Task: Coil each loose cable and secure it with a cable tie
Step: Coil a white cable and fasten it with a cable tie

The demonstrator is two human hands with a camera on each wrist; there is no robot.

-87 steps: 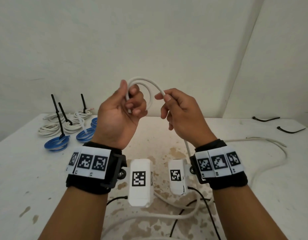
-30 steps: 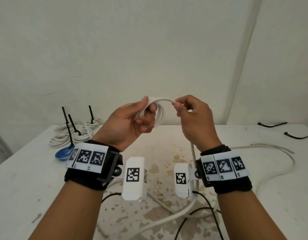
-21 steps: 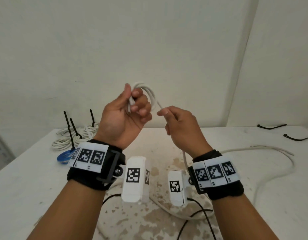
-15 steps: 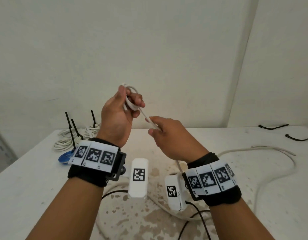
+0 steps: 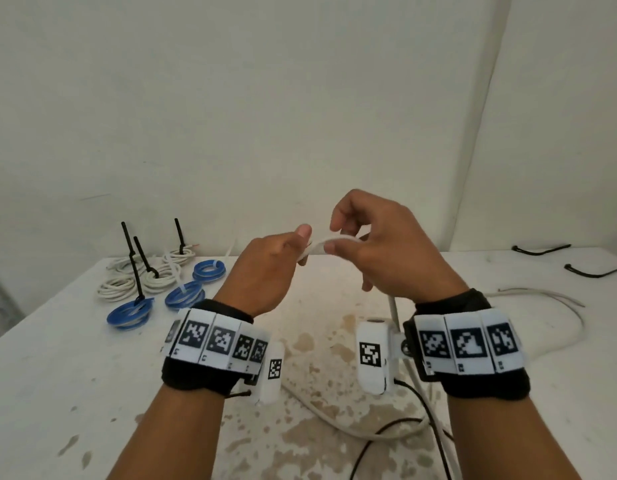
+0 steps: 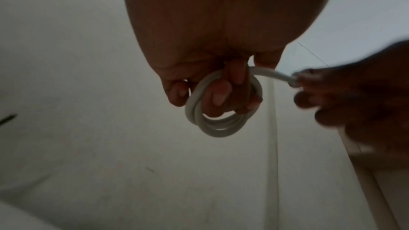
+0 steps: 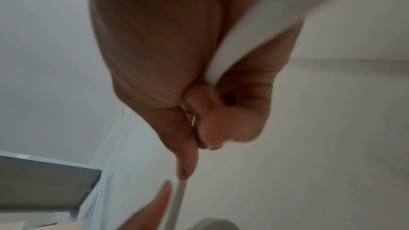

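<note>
A white cable (image 5: 317,244) runs between my two hands, held up in the air above the table (image 5: 57,368). My left hand (image 5: 276,268) grips a small coil of it (image 6: 219,125), with its fingers curled through the loops. My right hand (image 5: 373,251) pinches the free strand (image 6: 272,74) just right of the coil. The rest of the cable drops under my right wrist (image 5: 393,310) and trails across the table to the right (image 5: 542,296). Two black cable ties (image 5: 539,250) lie at the far right.
At the back left lie tied coils, white (image 5: 134,282) and blue (image 5: 130,315), with black tie tails (image 5: 128,251) sticking up. Thin black cords (image 5: 414,403) from the wrist cameras hang near the table's front. The table's middle is stained brown. Walls stand close behind.
Both hands have come down and turned knuckles-up. My right hand has swung from below the coil up and to its right, laying another turn of cable on it.
</note>
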